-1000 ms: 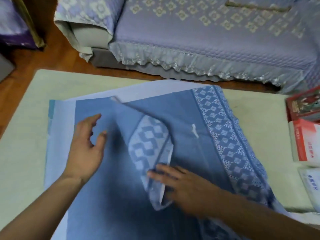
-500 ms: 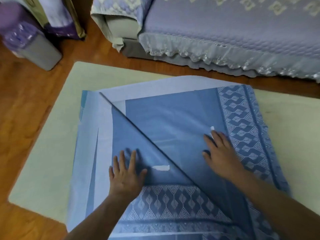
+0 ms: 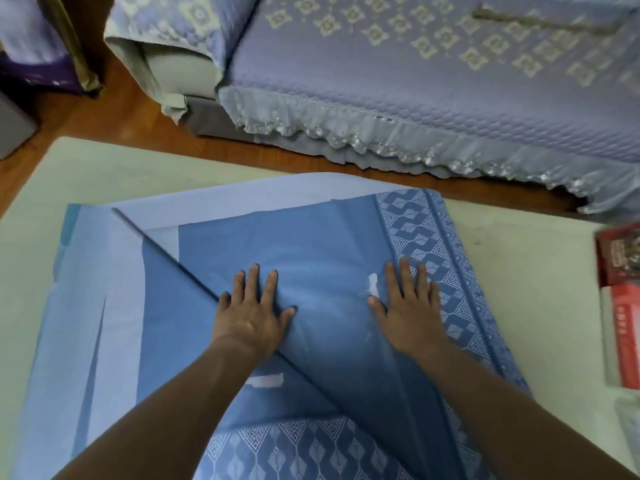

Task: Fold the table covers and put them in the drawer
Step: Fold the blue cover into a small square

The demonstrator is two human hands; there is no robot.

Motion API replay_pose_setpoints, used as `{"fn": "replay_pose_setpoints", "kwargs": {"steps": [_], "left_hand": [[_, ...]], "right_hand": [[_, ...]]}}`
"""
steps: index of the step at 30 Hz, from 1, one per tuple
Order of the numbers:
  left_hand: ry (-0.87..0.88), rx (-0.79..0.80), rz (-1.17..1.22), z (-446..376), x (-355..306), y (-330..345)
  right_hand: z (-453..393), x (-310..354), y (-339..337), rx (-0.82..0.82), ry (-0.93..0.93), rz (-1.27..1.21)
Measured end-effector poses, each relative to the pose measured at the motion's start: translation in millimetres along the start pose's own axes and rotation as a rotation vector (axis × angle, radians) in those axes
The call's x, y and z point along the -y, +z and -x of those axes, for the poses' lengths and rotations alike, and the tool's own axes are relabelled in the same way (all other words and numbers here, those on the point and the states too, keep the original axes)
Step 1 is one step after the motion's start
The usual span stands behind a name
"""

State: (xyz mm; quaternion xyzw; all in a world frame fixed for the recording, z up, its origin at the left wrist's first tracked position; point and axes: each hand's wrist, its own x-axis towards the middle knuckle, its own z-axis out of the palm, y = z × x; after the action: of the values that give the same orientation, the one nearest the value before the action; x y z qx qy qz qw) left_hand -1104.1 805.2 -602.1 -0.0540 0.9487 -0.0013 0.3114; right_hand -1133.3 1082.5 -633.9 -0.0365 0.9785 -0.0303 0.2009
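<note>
A blue table cover (image 3: 311, 244) with a white patterned border lies spread on a pale table (image 3: 104, 168). One corner is folded over, leaving a diagonal crease from the upper left towards the lower middle. My left hand (image 3: 251, 315) presses flat on the cover beside that crease, fingers apart. About a hand's width to the right, my right hand (image 3: 408, 308) lies flat near the patterned border, fingers spread, next to a small white tag (image 3: 373, 285). Neither hand grips the cloth. No drawer is in view.
A sofa with a lilac quilted cover and lace trim (image 3: 415, 98) stands beyond the table, across a strip of wooden floor (image 3: 114, 116). Red and white boxes (image 3: 620, 306) sit at the table's right edge. A purple bag (image 3: 34, 46) is at the upper left.
The loose patterned corner has been laid down flat. Both hands have slid away from me along the cover. The left hand moved up to the diagonal crease and the right hand towards the patterned border.
</note>
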Motion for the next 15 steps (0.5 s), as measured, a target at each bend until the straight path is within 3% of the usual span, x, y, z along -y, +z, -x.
{"fn": "replay_pose_setpoints", "kwargs": {"steps": [9,13,15], "left_hand": [[-0.054,-0.032,0.09,-36,14,-15],[-0.021,-0.058,0.113,-32,18,-12],[0.024,-0.183,0.1,-21,18,-11]], "right_hand": [[-36,-10,-26,0.019,0.0,-0.056],[0,-62,-30,-0.272,0.345,-0.247],[23,-98,-28,-0.253,0.57,-0.332]]}}
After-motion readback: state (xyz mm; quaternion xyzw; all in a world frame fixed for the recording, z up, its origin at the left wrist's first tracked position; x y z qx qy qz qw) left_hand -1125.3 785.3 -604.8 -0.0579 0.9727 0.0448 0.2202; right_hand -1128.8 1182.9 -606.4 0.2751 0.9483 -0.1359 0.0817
